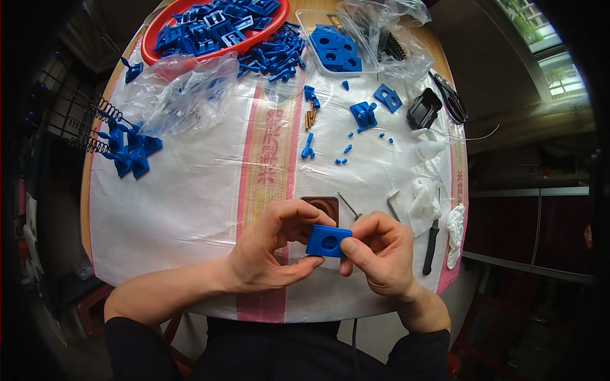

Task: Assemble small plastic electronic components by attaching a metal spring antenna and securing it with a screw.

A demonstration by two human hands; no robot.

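A small blue plastic plate with a round hole [318, 235] is held up over the near part of the table. My right hand [386, 255] pinches its right edge between thumb and fingers. On the other side my left hand [265, 246] curves round the plate, thumb at the lower left corner and fingertips at the top edge. Just behind the plate lies a brown block with a round recess [324, 204], partly hidden by my left fingers. A thin metal rod [347, 204] rests beside that block, close to my right fingers.
Blue parts fill a red basin [148, 47] and a clear plastic box [370, 63] at the back. Assembled blue pieces [132, 152] stand left by a wire rack [76, 117]. A black-handled knife [431, 249], white tissue [424, 203], black tray [424, 109] and scissors [450, 98] lie right.
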